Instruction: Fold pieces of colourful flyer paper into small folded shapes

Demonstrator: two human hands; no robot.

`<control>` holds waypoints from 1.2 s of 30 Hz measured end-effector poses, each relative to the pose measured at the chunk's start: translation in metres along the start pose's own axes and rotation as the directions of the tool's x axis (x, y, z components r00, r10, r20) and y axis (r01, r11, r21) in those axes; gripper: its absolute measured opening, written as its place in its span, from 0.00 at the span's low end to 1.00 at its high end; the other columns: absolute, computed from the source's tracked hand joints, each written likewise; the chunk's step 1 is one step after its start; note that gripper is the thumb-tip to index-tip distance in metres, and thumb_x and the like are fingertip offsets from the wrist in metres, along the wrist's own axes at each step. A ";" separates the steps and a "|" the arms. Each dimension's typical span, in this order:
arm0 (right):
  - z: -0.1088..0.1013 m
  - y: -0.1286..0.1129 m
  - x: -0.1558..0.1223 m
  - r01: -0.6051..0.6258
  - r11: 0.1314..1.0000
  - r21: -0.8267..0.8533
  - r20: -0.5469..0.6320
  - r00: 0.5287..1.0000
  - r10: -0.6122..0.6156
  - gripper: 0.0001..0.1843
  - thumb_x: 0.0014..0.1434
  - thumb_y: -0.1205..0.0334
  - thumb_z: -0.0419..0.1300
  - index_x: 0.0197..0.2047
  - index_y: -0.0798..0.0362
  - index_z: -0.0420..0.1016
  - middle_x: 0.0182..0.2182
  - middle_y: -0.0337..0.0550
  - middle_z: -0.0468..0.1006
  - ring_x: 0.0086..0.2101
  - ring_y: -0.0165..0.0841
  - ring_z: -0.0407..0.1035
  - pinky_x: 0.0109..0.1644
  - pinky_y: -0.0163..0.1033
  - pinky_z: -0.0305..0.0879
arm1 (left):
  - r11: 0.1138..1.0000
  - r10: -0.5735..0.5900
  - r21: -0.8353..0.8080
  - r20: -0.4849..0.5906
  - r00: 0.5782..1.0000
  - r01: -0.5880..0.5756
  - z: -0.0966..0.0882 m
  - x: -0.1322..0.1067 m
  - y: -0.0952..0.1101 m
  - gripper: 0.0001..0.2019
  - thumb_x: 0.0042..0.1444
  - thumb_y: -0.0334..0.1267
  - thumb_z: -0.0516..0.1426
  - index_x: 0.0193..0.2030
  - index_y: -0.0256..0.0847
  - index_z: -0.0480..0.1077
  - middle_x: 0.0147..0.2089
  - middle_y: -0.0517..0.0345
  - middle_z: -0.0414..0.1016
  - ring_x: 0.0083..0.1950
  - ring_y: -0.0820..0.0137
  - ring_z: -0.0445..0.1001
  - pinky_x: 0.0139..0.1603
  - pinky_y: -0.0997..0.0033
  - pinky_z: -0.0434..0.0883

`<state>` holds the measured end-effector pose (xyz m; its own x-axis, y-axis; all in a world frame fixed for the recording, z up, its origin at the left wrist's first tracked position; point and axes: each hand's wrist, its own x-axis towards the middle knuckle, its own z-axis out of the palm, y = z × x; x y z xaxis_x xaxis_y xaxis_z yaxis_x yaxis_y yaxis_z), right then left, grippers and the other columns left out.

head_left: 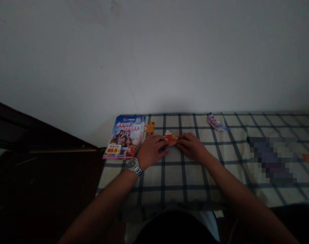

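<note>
A small piece of folded printed paper (171,138), red with white and yellow parts, is between my two hands over the checked cloth. My left hand (154,147), with a metal watch on its wrist, pinches the paper's left end. At its right end, the fingers of my right hand (191,145) close on the paper's edge. To the left lies a stack of glossy flyers (123,137) with a blue top and a price of 89.9. Fingertips partly cover the ends of the paper, so its full shape is hidden.
A checked cloth (174,179) covers the table, which meets a pale wall (169,67). A crumpled or folded blue and pink paper piece (215,122) lies at the back right. An orange bear print (149,128) shows beside the flyers. A blurred-out dark object (271,159) lies farther right.
</note>
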<state>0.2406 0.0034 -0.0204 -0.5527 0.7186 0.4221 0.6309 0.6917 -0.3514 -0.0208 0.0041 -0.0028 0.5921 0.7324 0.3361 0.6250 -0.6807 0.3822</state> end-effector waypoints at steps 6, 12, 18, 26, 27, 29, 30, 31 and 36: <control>-0.004 -0.005 0.003 -0.011 1.000 -0.012 0.036 0.999 0.012 0.08 0.72 0.61 0.55 0.46 0.51 0.76 0.43 0.50 0.78 0.43 0.41 0.70 0.48 0.48 0.70 | 1.000 -0.006 -0.005 -0.021 1.000 0.006 0.005 0.001 -0.002 0.09 0.69 0.41 0.58 0.52 0.45 0.76 0.51 0.55 0.78 0.53 0.63 0.76 0.56 0.56 0.71; -0.003 -0.007 0.003 -0.064 0.998 -0.023 0.068 0.996 0.066 0.09 0.73 0.61 0.54 0.44 0.52 0.74 0.38 0.48 0.77 0.40 0.41 0.69 0.45 0.46 0.68 | 0.999 -0.047 -0.029 -0.037 0.998 0.045 0.008 0.002 0.001 0.10 0.70 0.42 0.56 0.53 0.45 0.74 0.50 0.55 0.76 0.51 0.64 0.75 0.53 0.60 0.73; 0.002 -0.007 0.007 -0.134 0.991 0.018 0.036 0.990 0.133 0.09 0.71 0.55 0.58 0.48 0.50 0.75 0.38 0.47 0.78 0.41 0.41 0.72 0.46 0.46 0.68 | 0.996 -0.079 -0.042 -0.045 0.996 0.077 0.009 0.004 0.002 0.11 0.70 0.42 0.56 0.55 0.46 0.73 0.50 0.55 0.75 0.50 0.64 0.75 0.53 0.60 0.74; 0.003 -0.011 0.010 -0.194 0.981 -0.004 0.021 0.981 0.194 0.08 0.70 0.57 0.59 0.49 0.48 0.75 0.40 0.46 0.76 0.42 0.40 0.72 0.45 0.44 0.70 | 0.997 -0.061 -0.049 -0.063 0.996 0.058 0.011 0.005 0.001 0.12 0.70 0.39 0.56 0.58 0.46 0.73 0.52 0.53 0.73 0.52 0.64 0.74 0.55 0.60 0.74; 0.002 -0.011 0.010 -0.197 0.980 0.003 0.024 0.980 0.197 0.08 0.70 0.57 0.60 0.50 0.48 0.75 0.41 0.46 0.76 0.42 0.40 0.73 0.45 0.44 0.70 | 0.998 -0.053 -0.039 -0.065 0.997 0.050 0.012 0.005 0.001 0.12 0.70 0.39 0.56 0.58 0.46 0.73 0.52 0.53 0.73 0.52 0.64 0.74 0.55 0.59 0.74; 0.003 -0.011 0.010 -0.203 0.979 0.012 0.030 0.979 0.203 0.08 0.70 0.57 0.60 0.50 0.48 0.75 0.42 0.47 0.75 0.42 0.40 0.73 0.45 0.44 0.70 | 0.999 -0.032 -0.012 -0.073 0.997 0.031 0.013 0.005 0.001 0.13 0.70 0.38 0.56 0.58 0.47 0.74 0.53 0.53 0.73 0.53 0.63 0.73 0.56 0.57 0.74; 0.003 -0.011 0.010 -0.206 0.978 0.012 0.032 0.978 0.206 0.08 0.70 0.57 0.60 0.50 0.48 0.75 0.42 0.47 0.75 0.43 0.40 0.73 0.46 0.44 0.70 | 1.000 -0.020 -0.001 -0.079 0.997 0.020 0.013 0.005 0.001 0.13 0.70 0.38 0.56 0.58 0.47 0.74 0.54 0.53 0.74 0.54 0.62 0.73 0.57 0.56 0.73; 0.003 -0.010 0.010 -0.207 0.978 0.010 0.034 0.978 0.207 0.08 0.69 0.57 0.60 0.50 0.48 0.75 0.42 0.47 0.75 0.43 0.40 0.72 0.46 0.45 0.70 | 1.000 -0.009 0.005 -0.083 0.997 0.010 0.014 0.005 0.001 0.13 0.70 0.38 0.56 0.58 0.47 0.74 0.55 0.53 0.74 0.55 0.62 0.73 0.58 0.55 0.72; 0.002 -0.009 0.011 -0.203 0.979 0.004 0.052 0.978 0.202 0.08 0.69 0.59 0.60 0.50 0.48 0.75 0.42 0.47 0.75 0.42 0.40 0.72 0.46 0.45 0.71 | 1.000 0.029 -0.008 -0.038 0.999 -0.029 0.014 0.004 0.001 0.11 0.70 0.35 0.56 0.56 0.47 0.75 0.58 0.55 0.77 0.57 0.63 0.75 0.60 0.55 0.72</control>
<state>0.2272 0.0050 -0.0142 -0.4415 0.8463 0.2980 0.7276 0.5320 -0.4331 -0.0104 0.0062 -0.0129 0.5900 0.7126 0.3796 0.6036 -0.7015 0.3788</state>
